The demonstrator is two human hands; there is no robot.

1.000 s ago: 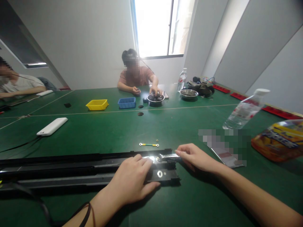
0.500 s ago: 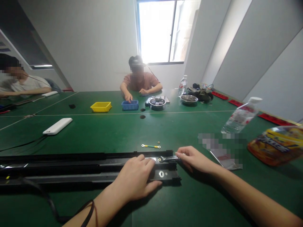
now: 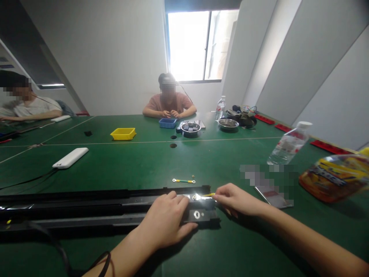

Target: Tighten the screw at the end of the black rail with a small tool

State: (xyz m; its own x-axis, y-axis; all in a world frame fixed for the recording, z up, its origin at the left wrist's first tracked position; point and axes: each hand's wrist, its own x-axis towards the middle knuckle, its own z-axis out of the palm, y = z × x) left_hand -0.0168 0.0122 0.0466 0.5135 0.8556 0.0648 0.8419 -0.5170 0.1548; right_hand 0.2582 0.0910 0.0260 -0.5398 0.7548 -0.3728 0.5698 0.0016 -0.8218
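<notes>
A long black metal rail assembly (image 3: pixel 135 207) lies across the near left of the table. My left hand (image 3: pixel 168 215) is closed over it near its right end, thumb stretched along the near edge. My right hand (image 3: pixel 238 199) pinches the outer end of a slim, shiny wrench (image 3: pixel 205 197) with a yellow streak along it. The wrench's other end sits at a small nut (image 3: pixel 194 197) on the rail. Closer to me, a pale washer-like ring (image 3: pixel 196 214) shows on the rail. Behind the rail lie a green-and-yellow wire with ring terminals (image 3: pixel 183 181) and a loose small nut (image 3: pixel 193 176).
To the right are a water bottle (image 3: pixel 290 144), an orange bag-like pack (image 3: pixel 331 179) and a flat blurred item (image 3: pixel 272 194). A white power bank (image 3: pixel 71 158) with a cable lies left. Farther back are yellow (image 3: pixel 123 134) and blue (image 3: pixel 167 123) bins, metal bowls (image 3: pixel 190 129) and a co-worker.
The co-worker's hand has left the blue bin, which has shifted right and back. My right hand stays at the wrench, which now looks thinner and brighter. My left hand keeps its place.
</notes>
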